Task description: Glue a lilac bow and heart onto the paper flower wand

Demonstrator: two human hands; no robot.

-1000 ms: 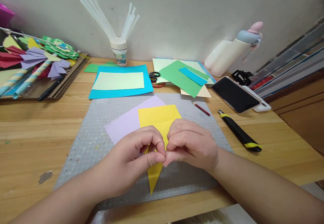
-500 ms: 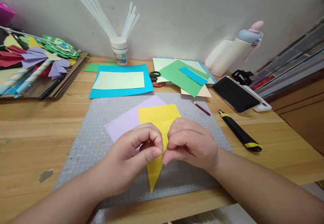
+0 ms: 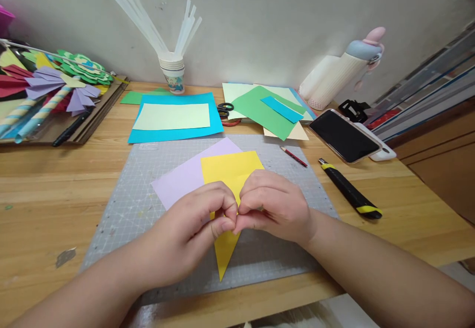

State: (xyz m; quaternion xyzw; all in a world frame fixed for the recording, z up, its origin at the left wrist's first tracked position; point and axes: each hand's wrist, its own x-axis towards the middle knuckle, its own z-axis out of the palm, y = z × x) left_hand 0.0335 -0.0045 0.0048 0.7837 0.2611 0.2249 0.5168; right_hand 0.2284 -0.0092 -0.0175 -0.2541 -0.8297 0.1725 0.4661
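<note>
My left hand (image 3: 202,224) and my right hand (image 3: 272,207) meet over the cutting mat, both closed in a pinch with their fingertips touching. Whatever is between the fingertips is too small or hidden to make out. Behind and below them is a yellow sheet of paper (image 3: 218,167), its lower part narrowing to a point towards me; the hands cover its middle. A lilac sheet of paper (image 3: 178,182) lies partly beneath the yellow one. Both papers are on the grey cutting mat (image 3: 122,209).
Right of the mat lie a pencil (image 3: 293,156), a utility knife (image 3: 349,189) and a phone (image 3: 345,135). Along the back are coloured papers (image 3: 260,105), scissors (image 3: 224,108), paper cups (image 3: 173,75) with straws, and a bottle (image 3: 337,78). Paper crafts (image 3: 55,85) fill the left.
My right hand has come left, closing the small gap, and its fingertips now touch those of my left hand. The whole view has shifted slightly; the papers have stayed put.
</note>
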